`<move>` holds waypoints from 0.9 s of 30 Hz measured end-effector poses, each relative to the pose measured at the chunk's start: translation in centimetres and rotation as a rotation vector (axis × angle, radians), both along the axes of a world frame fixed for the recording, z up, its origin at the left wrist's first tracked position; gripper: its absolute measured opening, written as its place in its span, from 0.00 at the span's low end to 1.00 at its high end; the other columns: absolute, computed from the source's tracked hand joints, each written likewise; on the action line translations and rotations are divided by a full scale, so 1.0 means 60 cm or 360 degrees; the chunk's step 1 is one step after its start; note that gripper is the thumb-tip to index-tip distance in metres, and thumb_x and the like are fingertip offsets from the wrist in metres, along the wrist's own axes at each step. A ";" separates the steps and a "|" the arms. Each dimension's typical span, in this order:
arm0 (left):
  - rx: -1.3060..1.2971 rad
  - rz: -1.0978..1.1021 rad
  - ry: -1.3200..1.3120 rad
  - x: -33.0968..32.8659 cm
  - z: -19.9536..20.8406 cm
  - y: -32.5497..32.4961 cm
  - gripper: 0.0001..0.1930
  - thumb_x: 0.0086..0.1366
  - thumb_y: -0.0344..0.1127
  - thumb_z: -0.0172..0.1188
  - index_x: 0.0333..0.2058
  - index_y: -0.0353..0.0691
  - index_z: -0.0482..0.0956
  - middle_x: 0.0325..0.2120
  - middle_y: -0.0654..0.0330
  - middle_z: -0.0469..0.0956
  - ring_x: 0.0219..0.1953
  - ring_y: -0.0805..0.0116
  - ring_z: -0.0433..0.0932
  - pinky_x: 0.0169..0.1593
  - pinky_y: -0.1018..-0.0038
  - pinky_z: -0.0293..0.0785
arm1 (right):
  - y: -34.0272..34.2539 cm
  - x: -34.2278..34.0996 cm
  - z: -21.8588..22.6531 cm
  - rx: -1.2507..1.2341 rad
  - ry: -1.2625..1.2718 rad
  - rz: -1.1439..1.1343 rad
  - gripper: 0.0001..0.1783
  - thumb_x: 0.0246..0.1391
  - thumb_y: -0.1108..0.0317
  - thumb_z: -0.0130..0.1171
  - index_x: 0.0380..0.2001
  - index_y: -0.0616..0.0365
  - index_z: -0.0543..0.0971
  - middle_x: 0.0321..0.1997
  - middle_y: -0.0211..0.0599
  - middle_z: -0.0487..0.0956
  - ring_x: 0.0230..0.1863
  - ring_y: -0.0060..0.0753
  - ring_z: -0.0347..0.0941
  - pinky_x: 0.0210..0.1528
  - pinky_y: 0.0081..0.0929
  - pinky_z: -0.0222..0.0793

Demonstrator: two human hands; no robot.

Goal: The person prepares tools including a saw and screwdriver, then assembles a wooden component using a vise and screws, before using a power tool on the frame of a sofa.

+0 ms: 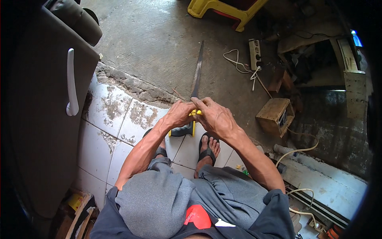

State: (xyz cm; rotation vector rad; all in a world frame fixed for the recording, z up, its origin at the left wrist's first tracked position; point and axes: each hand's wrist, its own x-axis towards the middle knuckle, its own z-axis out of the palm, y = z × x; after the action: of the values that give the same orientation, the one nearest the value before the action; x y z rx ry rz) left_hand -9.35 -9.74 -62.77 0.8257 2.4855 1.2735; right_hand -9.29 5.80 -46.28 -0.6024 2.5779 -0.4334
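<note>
A handsaw with a narrow toothed blade [197, 71] points away from me, over the concrete floor. Its black and yellow handle [183, 131] hangs nearest me, between my feet. My left hand [180, 114] is closed at the left of the place where blade and handle meet. From the right, my right hand [217, 118] grips the same spot, its thumb and fingers by the base of the blade. My fingertips partly hide the yellow top of the handle. A thin brownish stick [178, 94] shows just beyond my left hand; whether I hold it, I cannot tell.
White tiles [105, 107] lie under my sandalled feet, ending at a broken concrete edge. A dark door-like panel with a white handle [71, 85] stands left. To the right are a power strip [255, 55], a wooden box [274, 113] and loose cables. A yellow stool [223, 10] stands ahead.
</note>
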 end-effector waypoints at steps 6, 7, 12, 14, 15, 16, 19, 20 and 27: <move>-0.0161 -0.0073 -0.0086 -0.003 0.011 0.000 0.08 0.61 0.35 0.61 0.39 0.47 0.82 0.35 0.58 0.83 0.37 0.57 0.79 0.44 0.60 0.64 | 0.003 0.002 0.003 -0.0117 0.0017 -0.0076 0.31 0.58 0.61 0.60 0.62 0.55 0.66 0.50 0.49 0.74 0.49 0.54 0.75 0.49 0.43 0.75; 0.0052 0.0035 0.0049 0.003 0.002 -0.002 0.07 0.61 0.35 0.60 0.38 0.47 0.82 0.32 0.58 0.83 0.36 0.58 0.79 0.44 0.60 0.64 | 0.001 0.001 -0.002 -0.0124 0.0019 -0.0069 0.31 0.58 0.61 0.60 0.62 0.55 0.66 0.50 0.49 0.74 0.49 0.54 0.75 0.49 0.43 0.75; 0.0137 0.0067 0.0147 0.007 0.005 0.003 0.05 0.61 0.37 0.60 0.34 0.47 0.81 0.26 0.58 0.81 0.34 0.59 0.79 0.43 0.62 0.63 | 0.010 0.010 -0.029 -0.0421 0.0137 -0.0015 0.28 0.61 0.59 0.57 0.61 0.57 0.67 0.50 0.50 0.74 0.50 0.52 0.75 0.51 0.41 0.74; 0.0000 -0.0051 0.0037 0.004 0.002 -0.001 0.05 0.61 0.38 0.60 0.33 0.46 0.80 0.24 0.58 0.81 0.34 0.60 0.78 0.43 0.62 0.63 | 0.007 0.009 -0.025 -0.0401 0.0123 -0.0039 0.28 0.61 0.59 0.57 0.61 0.57 0.67 0.51 0.50 0.74 0.51 0.52 0.74 0.52 0.41 0.74; -0.0059 -0.0031 0.0092 0.003 0.001 -0.001 0.05 0.62 0.38 0.60 0.33 0.46 0.80 0.25 0.58 0.82 0.33 0.60 0.79 0.42 0.63 0.63 | 0.004 0.008 -0.024 -0.0378 0.0109 -0.0058 0.28 0.62 0.59 0.56 0.61 0.58 0.67 0.51 0.51 0.74 0.51 0.52 0.74 0.52 0.41 0.74; -0.0092 -0.0020 0.0119 0.003 0.000 0.000 0.05 0.62 0.38 0.59 0.33 0.46 0.80 0.26 0.58 0.82 0.33 0.59 0.79 0.42 0.63 0.63 | 0.003 0.008 -0.026 -0.0385 0.0107 -0.0056 0.28 0.62 0.59 0.56 0.61 0.58 0.67 0.51 0.51 0.74 0.51 0.52 0.74 0.52 0.41 0.74; -0.0036 0.0057 0.0344 0.001 0.001 0.009 0.06 0.63 0.38 0.57 0.31 0.46 0.81 0.24 0.58 0.82 0.29 0.60 0.78 0.42 0.64 0.62 | 0.009 0.007 -0.031 -0.0398 0.0166 -0.0065 0.28 0.61 0.58 0.56 0.61 0.58 0.68 0.51 0.50 0.74 0.52 0.52 0.73 0.52 0.41 0.74; -0.0041 0.0059 0.0343 0.003 -0.007 0.008 0.06 0.63 0.38 0.57 0.31 0.46 0.81 0.24 0.58 0.82 0.29 0.60 0.78 0.42 0.64 0.62 | 0.007 0.007 -0.032 -0.0398 0.0220 -0.0028 0.28 0.61 0.59 0.58 0.61 0.58 0.68 0.50 0.51 0.74 0.50 0.52 0.74 0.51 0.40 0.75; -0.0307 -0.0126 0.0092 -0.006 0.029 -0.002 0.05 0.62 0.37 0.57 0.32 0.48 0.82 0.26 0.60 0.83 0.31 0.63 0.79 0.43 0.65 0.62 | 0.000 0.008 -0.028 -0.0373 0.0271 -0.0022 0.28 0.60 0.58 0.57 0.60 0.58 0.68 0.49 0.50 0.75 0.52 0.51 0.73 0.52 0.41 0.74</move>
State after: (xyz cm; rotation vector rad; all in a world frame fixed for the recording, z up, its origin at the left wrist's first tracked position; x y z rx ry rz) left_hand -9.70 -9.83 -61.01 0.9140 2.5426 0.9790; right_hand -8.82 5.83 -47.95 -0.7303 2.7147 -0.7251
